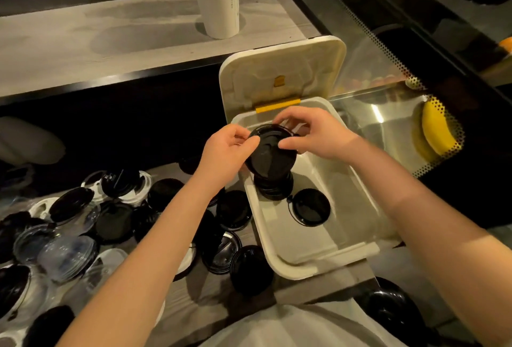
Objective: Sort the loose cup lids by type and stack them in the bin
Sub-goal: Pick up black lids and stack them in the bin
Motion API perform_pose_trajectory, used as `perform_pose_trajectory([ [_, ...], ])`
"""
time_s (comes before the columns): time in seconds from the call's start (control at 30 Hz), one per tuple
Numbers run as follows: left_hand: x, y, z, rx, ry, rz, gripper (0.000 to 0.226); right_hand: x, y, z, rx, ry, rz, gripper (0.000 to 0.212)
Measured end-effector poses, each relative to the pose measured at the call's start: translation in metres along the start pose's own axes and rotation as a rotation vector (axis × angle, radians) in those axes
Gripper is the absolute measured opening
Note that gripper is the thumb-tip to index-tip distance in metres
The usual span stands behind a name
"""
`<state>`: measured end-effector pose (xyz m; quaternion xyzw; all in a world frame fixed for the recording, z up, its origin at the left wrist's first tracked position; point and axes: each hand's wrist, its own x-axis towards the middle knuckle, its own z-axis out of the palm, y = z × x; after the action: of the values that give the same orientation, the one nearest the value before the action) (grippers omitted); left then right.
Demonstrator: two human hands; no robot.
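Black glossy plastic, thin and round: one lid (268,155) is pinched at its rim by the left hand (227,147) and the right hand (315,136), fingers curled, just above the short stack (274,188) by the left wall of the white bin (293,269). Next it probably needs centring so that it nests. Loose lids (69,224), black and clear, lie on the table beside the bin.

"Where is the camera?"

"On the person's head. It looks forward and down."

"What is in the middle?"

"The left hand (227,149) and the right hand (318,136). Both pinch a black lid (270,158) over the white bin (289,267). They are close to the camera."

"Does it see a lot?"

"Yes, it sees very wide. The loose lids (72,205) sit low on the left. A banana (437,130) is far over on the right."

"Is there another view?"

"Just this one, so it shares with no other."
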<state>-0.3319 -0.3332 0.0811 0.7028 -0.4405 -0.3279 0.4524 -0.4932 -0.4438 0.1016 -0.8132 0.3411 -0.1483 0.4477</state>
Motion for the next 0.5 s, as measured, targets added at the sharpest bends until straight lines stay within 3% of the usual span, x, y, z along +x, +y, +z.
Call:
perform_pose_trajectory([
  [0.07,-0.002,-0.007,-0.003,0.413,-0.019,0.144,0.017,-0.006,0.006,-0.008,-0.136,-0.074,0.061,0.03],
  [0.17,-0.004,-0.016,-0.01,0.818,-0.069,0.267,0.045,-0.008,0.021,-0.011,-0.606,-0.259,0.168,0.037],
  [0.3,-0.007,-0.023,-0.009,0.934,-0.161,0.26,0.059,-0.002,0.05,0.013,-0.804,-0.495,0.312,0.042],
  [0.5,-0.008,-0.029,-0.004,1.009,-0.169,0.231,0.063,0.0,0.091,0.039,-0.822,-0.557,0.335,0.043],
])
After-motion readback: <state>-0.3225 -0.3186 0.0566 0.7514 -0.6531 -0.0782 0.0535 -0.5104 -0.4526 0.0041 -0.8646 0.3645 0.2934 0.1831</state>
